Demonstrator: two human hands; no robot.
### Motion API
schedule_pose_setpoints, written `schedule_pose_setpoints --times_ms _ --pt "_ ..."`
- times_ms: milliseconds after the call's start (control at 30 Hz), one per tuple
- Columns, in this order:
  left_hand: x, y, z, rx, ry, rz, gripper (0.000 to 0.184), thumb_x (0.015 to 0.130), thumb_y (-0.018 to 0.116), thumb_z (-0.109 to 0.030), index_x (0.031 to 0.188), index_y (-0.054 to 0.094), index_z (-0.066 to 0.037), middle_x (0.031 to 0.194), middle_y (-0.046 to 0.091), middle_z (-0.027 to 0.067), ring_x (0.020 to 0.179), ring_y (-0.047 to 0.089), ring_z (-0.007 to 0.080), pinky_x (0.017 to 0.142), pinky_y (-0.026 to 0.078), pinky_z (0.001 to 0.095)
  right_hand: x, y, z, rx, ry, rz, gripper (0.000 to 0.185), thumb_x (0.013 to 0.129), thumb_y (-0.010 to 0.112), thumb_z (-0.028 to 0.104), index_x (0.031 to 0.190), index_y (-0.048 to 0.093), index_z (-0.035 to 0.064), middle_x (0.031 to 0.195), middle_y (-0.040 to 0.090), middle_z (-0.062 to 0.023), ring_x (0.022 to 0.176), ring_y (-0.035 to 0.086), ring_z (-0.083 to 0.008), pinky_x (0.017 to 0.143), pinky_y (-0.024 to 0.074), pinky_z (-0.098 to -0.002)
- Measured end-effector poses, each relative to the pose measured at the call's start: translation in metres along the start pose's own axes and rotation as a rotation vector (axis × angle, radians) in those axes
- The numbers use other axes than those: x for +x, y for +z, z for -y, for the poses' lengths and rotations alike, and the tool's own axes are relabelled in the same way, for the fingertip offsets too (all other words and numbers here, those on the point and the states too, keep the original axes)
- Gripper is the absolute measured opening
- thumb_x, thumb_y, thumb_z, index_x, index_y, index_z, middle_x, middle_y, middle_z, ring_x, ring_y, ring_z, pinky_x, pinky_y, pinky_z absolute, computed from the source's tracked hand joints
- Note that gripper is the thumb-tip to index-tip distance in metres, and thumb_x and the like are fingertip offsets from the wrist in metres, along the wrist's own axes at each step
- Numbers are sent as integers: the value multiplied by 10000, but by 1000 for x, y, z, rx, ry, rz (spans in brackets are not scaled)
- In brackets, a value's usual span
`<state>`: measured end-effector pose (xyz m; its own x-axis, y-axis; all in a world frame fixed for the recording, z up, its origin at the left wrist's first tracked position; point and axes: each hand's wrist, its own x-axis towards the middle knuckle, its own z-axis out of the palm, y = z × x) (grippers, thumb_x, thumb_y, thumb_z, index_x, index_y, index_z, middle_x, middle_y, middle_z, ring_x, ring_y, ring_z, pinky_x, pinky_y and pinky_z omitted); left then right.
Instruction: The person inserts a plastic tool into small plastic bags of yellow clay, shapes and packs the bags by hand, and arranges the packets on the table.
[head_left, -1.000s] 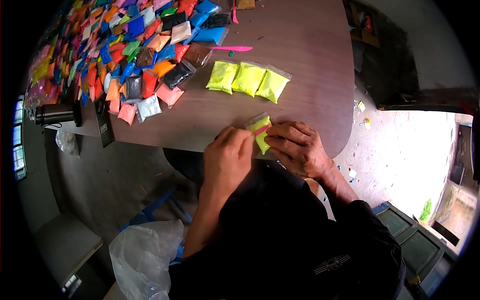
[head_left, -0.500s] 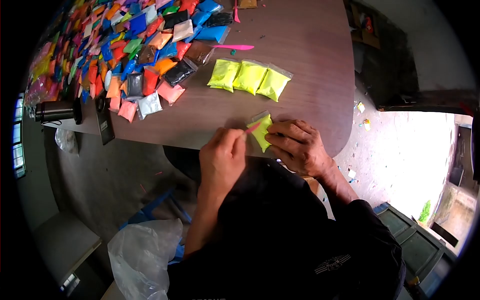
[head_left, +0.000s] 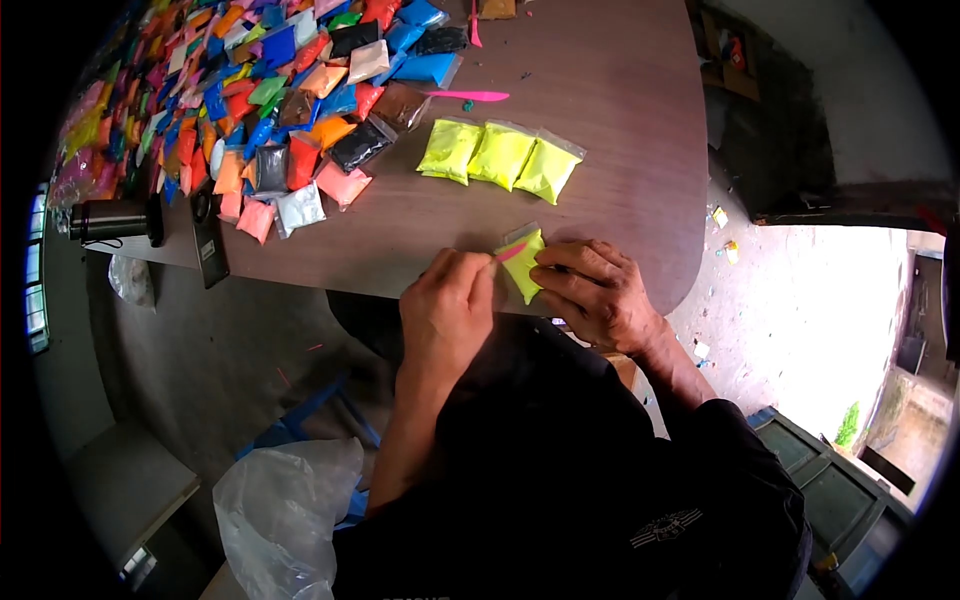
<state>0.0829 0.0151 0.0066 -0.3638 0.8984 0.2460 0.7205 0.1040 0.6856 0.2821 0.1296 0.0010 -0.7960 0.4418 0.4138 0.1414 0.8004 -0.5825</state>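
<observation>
Near the table's front edge, my right hand [head_left: 597, 290] pinches the right side of a yellow packet [head_left: 524, 272]. My left hand [head_left: 447, 305] is closed on a small pink tool [head_left: 511, 252], whose tip lies over the upper part of that packet. Behind them three yellow packets [head_left: 501, 156] lie side by side, touching, on the brown table [head_left: 630, 150]. The ends of my left fingertips and the tool's held end are hidden.
A large heap of coloured packets [head_left: 303, 160] covers the table's left side. Beside it are pink plastic knives [head_left: 470, 96], a dark flask [head_left: 115, 223] and a phone-like dark object [head_left: 210, 250]. A clear plastic bag [head_left: 288, 510] hangs at lower left.
My left hand has drawn back slightly to the left with the pink tool, uncovering more of the packet. My right hand has stayed nearly still on the packet's side.
</observation>
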Motion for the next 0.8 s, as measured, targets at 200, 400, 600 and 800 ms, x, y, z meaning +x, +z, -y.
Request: schedule_pose_setpoints --times_ms 200,400,600,800 --pt "7 -8 -2 -2 -10 7 33 961 723 -85 969 691 -85 890 693 108 781 703 378 648 566 456 -1 2 0 2 3 -2 321 750 864 16 1058 780 43 1157 730 -100 1095 730 -344 914 622 -441" --pt "14 0 -17 16 33 84 47 957 740 -72 974 697 -64 890 689 130 788 688 398 675 559 455 -1 1 -1 -12 -2 10 322 754 858 12 1065 778 41 1149 732 -102 1086 731 -342 910 621 -443" --pt "40 8 -4 94 82 177 78 990 687 -89 943 648 -40 897 666 156 825 672 433 693 548 496 -1 1 -3 2 -18 -4 337 753 849 1 1080 775 37 1166 732 -109 1082 732 -346 913 618 -446" --pt "36 5 -8 60 111 126 100 956 657 -86 872 604 -80 871 643 123 800 685 393 673 561 498 -1 0 -2 9 -3 -2 343 741 854 9 1074 774 39 1166 731 -104 1091 730 -343 915 617 -446"
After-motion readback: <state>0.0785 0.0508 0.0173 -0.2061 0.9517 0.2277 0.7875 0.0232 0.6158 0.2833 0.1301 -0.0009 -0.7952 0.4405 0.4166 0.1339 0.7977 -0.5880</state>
